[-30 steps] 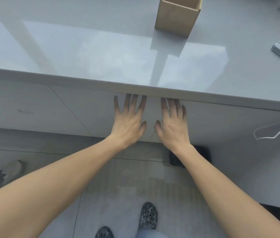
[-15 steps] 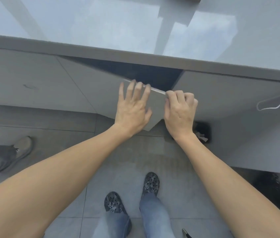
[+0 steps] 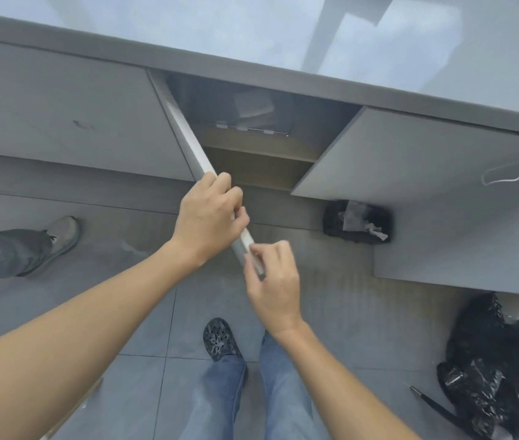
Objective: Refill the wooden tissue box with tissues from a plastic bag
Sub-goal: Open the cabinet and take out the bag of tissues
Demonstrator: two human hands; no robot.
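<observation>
Inside open cabinet [image 3: 251, 160], pale bag [image 3: 253, 106]

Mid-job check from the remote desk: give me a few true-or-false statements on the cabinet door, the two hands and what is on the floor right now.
1. The cabinet door stands swung open. True.
2. The left hand grips the door's edge. True.
3. The right hand rests flat on the countertop. False: it is at the lower end of the door's edge, below the counter.
4. A black plastic bag lies on the floor at the right. True.
5. The wooden tissue box stands on the counter in view. False: no tissue box shows in this view.
6. The cabinet's right-hand door is missing. False: it is there.
</observation>
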